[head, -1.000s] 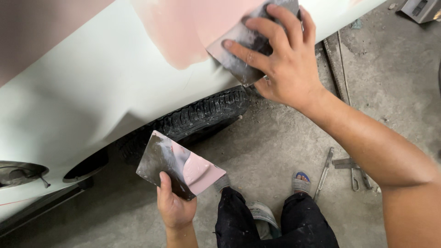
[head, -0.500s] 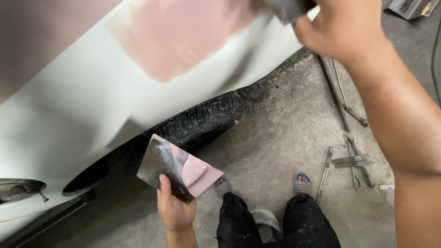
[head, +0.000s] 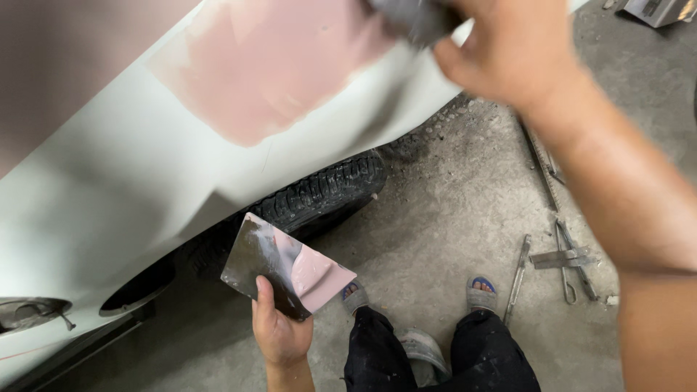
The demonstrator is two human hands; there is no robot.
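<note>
My left hand point(head: 279, 330) holds up a dark metal mixing board point(head: 283, 267) smeared with pink filler, below the car's wheel arch. At the top of the view my right hand point(head: 512, 51), blurred by motion, grips a grey flat spreader point(head: 415, 18) against the white car panel point(head: 131, 174). A broad patch of pink filler point(head: 268, 65) covers the panel just left of the spreader. The spreader's far end is cut off by the frame's top edge.
A black tyre point(head: 319, 192) sits under the panel. My dark trousers and sandalled feet point(head: 479, 294) stand on the grey concrete floor. Several metal hand tools point(head: 559, 258) lie on the floor to the right. A grey object point(head: 661, 11) is at the top right corner.
My right hand with the spreader has swept from the panel's pink patch up and to the right, toward the frame's top edge. The left hand and board stayed put.
</note>
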